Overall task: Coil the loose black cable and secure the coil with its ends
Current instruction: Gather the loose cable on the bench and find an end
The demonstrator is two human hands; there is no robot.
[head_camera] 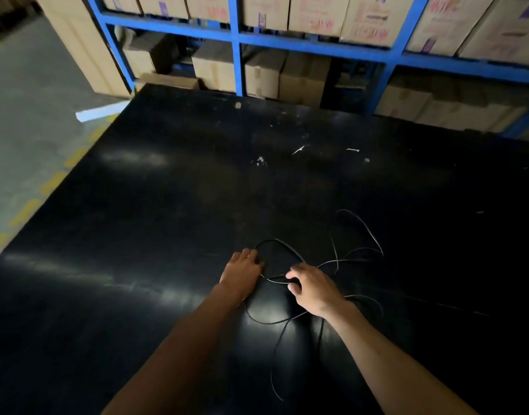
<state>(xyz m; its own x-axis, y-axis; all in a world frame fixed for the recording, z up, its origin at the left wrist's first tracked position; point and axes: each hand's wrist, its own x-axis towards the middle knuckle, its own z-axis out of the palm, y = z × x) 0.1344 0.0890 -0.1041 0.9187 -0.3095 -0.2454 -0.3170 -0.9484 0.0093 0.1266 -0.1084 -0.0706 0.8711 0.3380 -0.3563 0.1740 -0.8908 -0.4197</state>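
A thin black cable [359,232] lies in loose, tangled loops on the glossy black table [167,223], spreading right of and below both hands. My left hand [242,272] rests palm down on the left side of one loop, fingers touching the cable. My right hand [312,287] curls over a strand where several loops cross, fingertips pinching it. One free end [276,390] trails toward the near edge between my forearms. The other end is hidden in the tangle.
Small white scraps [297,150] dot the far half of the table. Blue metal shelving [236,49] with cardboard boxes [263,74] stands behind the table. A grey floor with yellow dashed marking [52,182] runs along the left edge.
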